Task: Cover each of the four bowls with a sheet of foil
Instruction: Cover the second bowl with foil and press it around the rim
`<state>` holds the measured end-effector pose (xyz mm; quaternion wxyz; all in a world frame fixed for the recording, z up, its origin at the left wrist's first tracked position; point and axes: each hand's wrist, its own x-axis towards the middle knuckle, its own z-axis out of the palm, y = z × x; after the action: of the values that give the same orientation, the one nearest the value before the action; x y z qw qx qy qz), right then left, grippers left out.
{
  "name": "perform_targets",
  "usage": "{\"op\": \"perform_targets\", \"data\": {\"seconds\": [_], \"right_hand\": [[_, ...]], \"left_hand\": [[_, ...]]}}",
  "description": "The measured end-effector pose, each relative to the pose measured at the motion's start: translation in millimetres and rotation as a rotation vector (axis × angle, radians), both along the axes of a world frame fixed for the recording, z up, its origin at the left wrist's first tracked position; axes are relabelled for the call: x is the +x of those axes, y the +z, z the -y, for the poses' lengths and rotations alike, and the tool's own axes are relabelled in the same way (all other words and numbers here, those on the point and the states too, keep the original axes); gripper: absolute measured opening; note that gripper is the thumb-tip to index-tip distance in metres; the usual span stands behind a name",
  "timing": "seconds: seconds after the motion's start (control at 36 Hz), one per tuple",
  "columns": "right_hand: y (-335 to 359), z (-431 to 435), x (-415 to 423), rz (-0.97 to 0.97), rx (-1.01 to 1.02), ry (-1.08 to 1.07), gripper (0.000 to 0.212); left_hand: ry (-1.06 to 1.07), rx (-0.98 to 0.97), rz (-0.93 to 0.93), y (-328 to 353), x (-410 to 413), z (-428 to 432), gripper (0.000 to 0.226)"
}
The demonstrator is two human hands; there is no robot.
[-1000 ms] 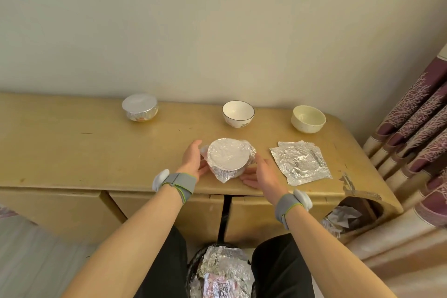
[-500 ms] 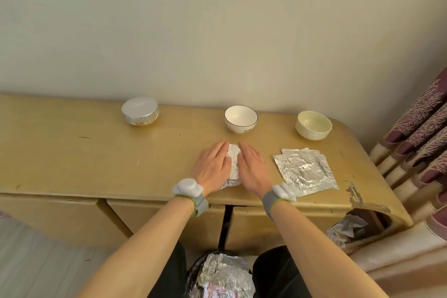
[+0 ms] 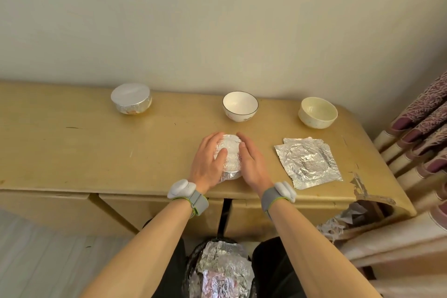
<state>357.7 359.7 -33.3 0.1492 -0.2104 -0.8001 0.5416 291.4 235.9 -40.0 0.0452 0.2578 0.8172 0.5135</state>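
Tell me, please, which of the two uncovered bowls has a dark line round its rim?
The white bowl at the back centre; the cream bowl to its right has a plain rim.

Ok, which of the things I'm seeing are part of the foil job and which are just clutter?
Job: foil-wrapped bowl cupped by left hand and right hand; covered bowl at back left; dark-rimmed white bowl and cream bowl, both uncovered; flat foil sheets.
Lying about: bin of crumpled foil; curtain; crumpled paper in the broken corner of the cabinet.
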Motion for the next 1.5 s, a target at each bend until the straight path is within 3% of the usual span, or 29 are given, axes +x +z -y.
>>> {"op": "perform_targets", "data": {"seconds": [0.19,0.28,0.39,0.44,0.56,0.61,0.64,0.72,0.83,1.06,1.14,1.22,1.33,1.5], "right_hand": [[5.2,-0.4,4.9,0.062,-0.020,-0.044,0.028],[8.8,0.4,7.3,0.083,-0.019,-0.040,0.032],[17.1,3.5,13.9,0.066,-0.039,-0.054,0.043],[26.4,4.2,20.2,0.055,-0.086,-0.097,0.046],[33.6,-2.8,23.4,0.113,-0.176,-0.231,0.055],[27.9,-10.6,20.0,0.198,-0.223,-0.270,0.068],[25.9,-13.1,19.6,0.233,-0.261,-0.280,0.069],[37.3,-6.7,23.2,0.236,-0.356,-0.260,0.040],[41.6,-0.3,33.3,0.205,-0.355,-0.243,0.047],[25.0,0.7,36.7,0.325,-0.448,-0.140,0.040],[21.3,-5.5,37.2,0.373,-0.221,-0.140,0.051],[22.7,-15.8,31.7,0.397,0.118,-0.155,0.060],[39.2,-6.6,11.3,0.205,0.211,-0.119,0.052],[38.4,17.0,-15.0,0.097,0.233,-0.008,0.040]], "left_hand": [[0.059,0.107,0.273,15.2,6.3,0.8,0.058],[0.081,0.111,0.390,21.0,4.3,0.5,0.063],[0.046,0.051,0.424,26.9,-1.6,4.9,0.051],[0.046,0.040,0.427,26.4,-6.3,9.8,0.058],[0.188,0.010,0.480,27.1,-9.5,20.3,0.066],[0.267,-0.028,0.619,25.2,-10.1,23.3,0.070],[0.274,-0.013,0.720,25.4,-9.5,22.8,0.069],[0.254,0.134,0.941,31.2,-2.9,17.6,0.038],[0.334,0.257,1.016,34.0,-2.7,15.4,0.032],[0.361,0.307,0.923,30.2,-17.5,16.1,0.034],[0.308,0.048,0.635,29.8,-22.6,19.0,0.049],[0.199,-0.094,0.305,35.4,-19.4,19.1,0.044],[0.027,-0.186,0.028,42.0,-16.8,8.0,0.041],[-0.060,-0.249,-0.113,30.0,-15.9,-6.0,0.039]]}}
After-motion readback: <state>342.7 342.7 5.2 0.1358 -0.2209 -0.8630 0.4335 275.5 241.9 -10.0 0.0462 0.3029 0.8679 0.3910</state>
